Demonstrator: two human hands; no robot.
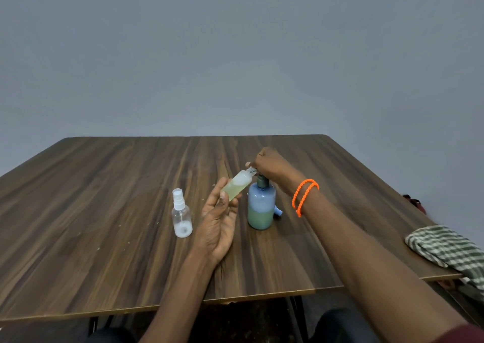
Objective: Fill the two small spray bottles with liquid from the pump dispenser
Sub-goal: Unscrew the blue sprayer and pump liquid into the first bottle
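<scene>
My left hand (218, 217) holds a small clear spray bottle (237, 187) tilted, its open neck up against the pump spout; yellowish liquid fills its lower part. My right hand (269, 164) is closed on top of the pump head of the blue pump dispenser (261, 206), which stands upright on the table, about half full of greenish liquid. A second small clear spray bottle (181, 215) with its white spray cap on stands upright to the left, apart from both hands. Something small and blue (279, 212) lies behind the dispenser, mostly hidden.
The dark wooden table (104, 198) has its front edge close to me. A green-and-white checked cloth (445, 248) hangs over the right edge. A dark red object (415, 202) sits beyond the right edge. A grey wall is behind.
</scene>
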